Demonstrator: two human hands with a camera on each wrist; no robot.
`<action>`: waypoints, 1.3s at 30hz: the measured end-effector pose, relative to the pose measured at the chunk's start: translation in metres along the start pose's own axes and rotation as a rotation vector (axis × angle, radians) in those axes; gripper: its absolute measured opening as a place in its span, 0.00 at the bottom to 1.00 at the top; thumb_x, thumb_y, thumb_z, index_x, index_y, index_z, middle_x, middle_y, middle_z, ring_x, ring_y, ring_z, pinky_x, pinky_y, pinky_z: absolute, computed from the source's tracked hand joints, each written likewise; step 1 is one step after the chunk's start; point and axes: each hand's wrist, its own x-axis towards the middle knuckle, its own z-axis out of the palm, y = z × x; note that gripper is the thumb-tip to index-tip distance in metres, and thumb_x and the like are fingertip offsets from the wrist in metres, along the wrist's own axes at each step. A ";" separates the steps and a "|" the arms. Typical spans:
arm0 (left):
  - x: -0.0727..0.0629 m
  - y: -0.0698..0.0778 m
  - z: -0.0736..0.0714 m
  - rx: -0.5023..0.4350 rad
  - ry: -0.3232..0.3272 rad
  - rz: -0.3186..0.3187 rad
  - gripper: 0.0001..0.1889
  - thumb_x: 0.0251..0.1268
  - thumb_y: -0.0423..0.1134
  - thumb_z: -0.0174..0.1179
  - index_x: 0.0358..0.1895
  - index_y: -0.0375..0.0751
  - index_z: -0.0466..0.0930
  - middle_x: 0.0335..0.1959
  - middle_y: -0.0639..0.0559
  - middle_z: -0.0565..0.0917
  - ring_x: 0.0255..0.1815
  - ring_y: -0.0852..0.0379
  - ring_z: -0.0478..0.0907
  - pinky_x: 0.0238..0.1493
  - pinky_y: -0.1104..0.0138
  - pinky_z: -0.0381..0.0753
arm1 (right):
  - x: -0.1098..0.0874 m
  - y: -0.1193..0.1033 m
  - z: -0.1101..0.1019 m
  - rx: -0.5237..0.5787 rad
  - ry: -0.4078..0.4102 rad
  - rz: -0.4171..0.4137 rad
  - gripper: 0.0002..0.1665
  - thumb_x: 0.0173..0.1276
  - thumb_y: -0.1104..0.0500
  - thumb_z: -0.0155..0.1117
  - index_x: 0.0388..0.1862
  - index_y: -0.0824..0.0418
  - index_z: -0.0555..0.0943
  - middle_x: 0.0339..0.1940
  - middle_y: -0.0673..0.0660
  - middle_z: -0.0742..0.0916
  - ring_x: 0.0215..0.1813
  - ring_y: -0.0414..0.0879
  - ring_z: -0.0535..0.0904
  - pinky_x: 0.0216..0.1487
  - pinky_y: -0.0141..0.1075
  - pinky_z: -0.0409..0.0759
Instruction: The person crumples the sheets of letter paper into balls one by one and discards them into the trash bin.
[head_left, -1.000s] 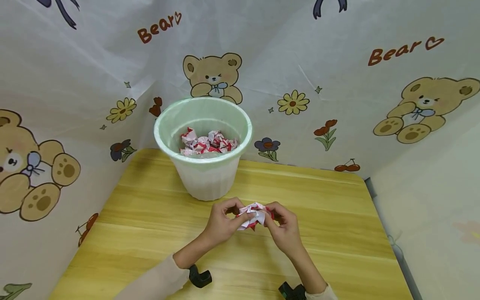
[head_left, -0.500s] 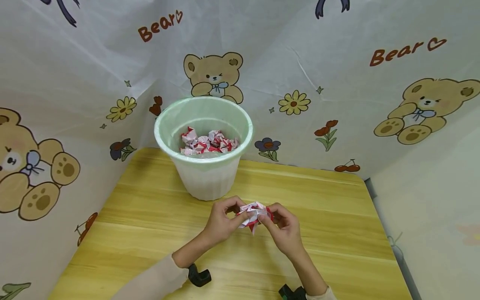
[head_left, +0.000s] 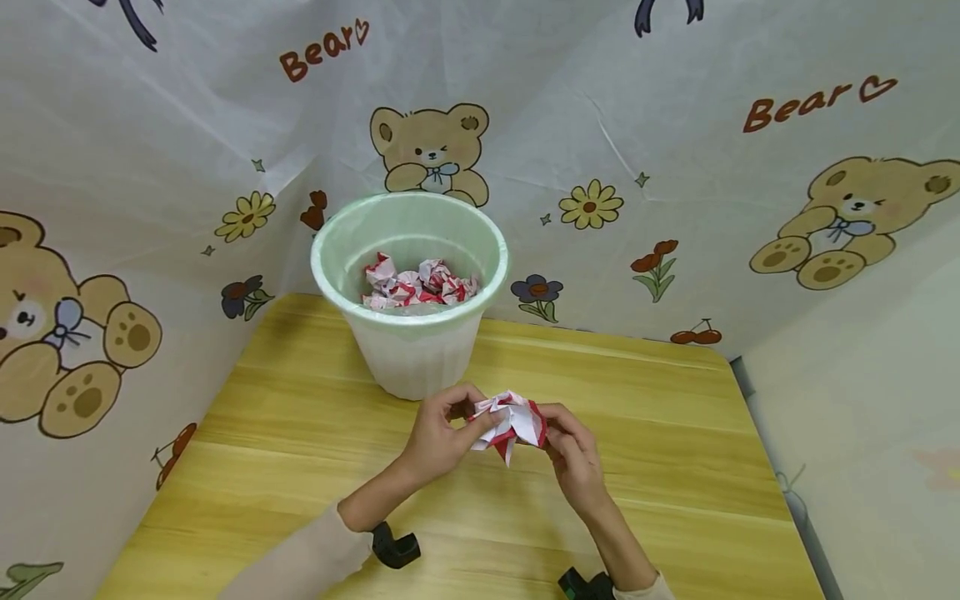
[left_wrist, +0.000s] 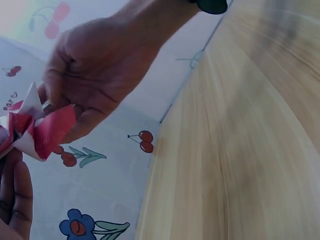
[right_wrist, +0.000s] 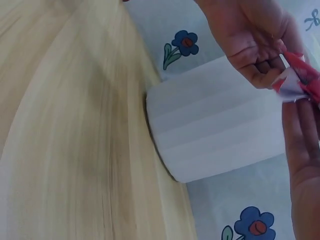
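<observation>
A crumpled sheet of white and red paper [head_left: 513, 421] is held above the table, in front of the bin. My left hand [head_left: 438, 433] pinches its left side, thumb in front and fingers behind. At the paper's right edge, my right hand [head_left: 577, 462] grips with thumb and curled fingers. The left wrist view shows red and white folds of the paper [left_wrist: 50, 130] between both hands; some fingertips are hidden behind it. Behind stands a pale green and white bin [head_left: 420, 350] with several crumpled red and white paper balls [head_left: 405, 287] inside.
The wood-grain table [head_left: 660, 467] has a cloth backdrop [head_left: 540, 100] printed with bears and flowers behind it and at both sides. Black wrist mounts [head_left: 396, 547] sit at both wrists. The bin stands at the table's back, left of centre.
My right thumb has moved off the paper's front to its right edge. More of the paper's front shows, and it has risen slightly. My left hand keeps its pinch.
</observation>
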 end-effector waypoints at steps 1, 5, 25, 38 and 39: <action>0.001 0.002 -0.001 -0.009 -0.005 -0.012 0.07 0.69 0.32 0.74 0.35 0.45 0.84 0.31 0.48 0.87 0.33 0.65 0.79 0.37 0.70 0.85 | 0.000 0.000 -0.001 0.047 -0.018 -0.008 0.26 0.78 0.80 0.32 0.63 0.77 0.77 0.58 0.51 0.88 0.56 0.38 0.87 0.55 0.34 0.90; 0.003 0.006 -0.003 -0.048 -0.034 -0.028 0.07 0.69 0.31 0.72 0.35 0.44 0.84 0.31 0.46 0.86 0.33 0.66 0.79 0.36 0.70 0.86 | -0.001 0.001 -0.004 0.061 -0.042 -0.061 0.25 0.76 0.84 0.48 0.68 0.77 0.76 0.64 0.53 0.88 0.59 0.42 0.89 0.53 0.40 0.93; 0.004 0.002 -0.009 -0.190 -0.167 -0.078 0.03 0.72 0.31 0.70 0.38 0.36 0.86 0.33 0.40 0.87 0.30 0.67 0.81 0.31 0.73 0.84 | -0.008 0.009 -0.007 0.279 -0.081 -0.045 0.20 0.81 0.74 0.55 0.62 0.64 0.88 0.62 0.55 0.91 0.60 0.42 0.88 0.54 0.32 0.90; -0.003 -0.004 -0.003 -0.074 -0.152 -0.032 0.05 0.69 0.32 0.73 0.36 0.43 0.87 0.34 0.45 0.90 0.36 0.67 0.81 0.37 0.71 0.85 | -0.007 0.016 -0.008 0.232 0.008 0.088 0.11 0.70 0.75 0.71 0.41 0.59 0.87 0.45 0.47 0.91 0.47 0.38 0.87 0.46 0.28 0.89; -0.003 -0.004 -0.002 -0.055 -0.148 -0.010 0.05 0.69 0.33 0.74 0.35 0.43 0.87 0.32 0.46 0.89 0.35 0.67 0.80 0.36 0.71 0.85 | -0.007 0.015 -0.008 0.207 0.026 0.094 0.09 0.70 0.75 0.71 0.39 0.61 0.86 0.44 0.47 0.91 0.47 0.38 0.87 0.46 0.27 0.89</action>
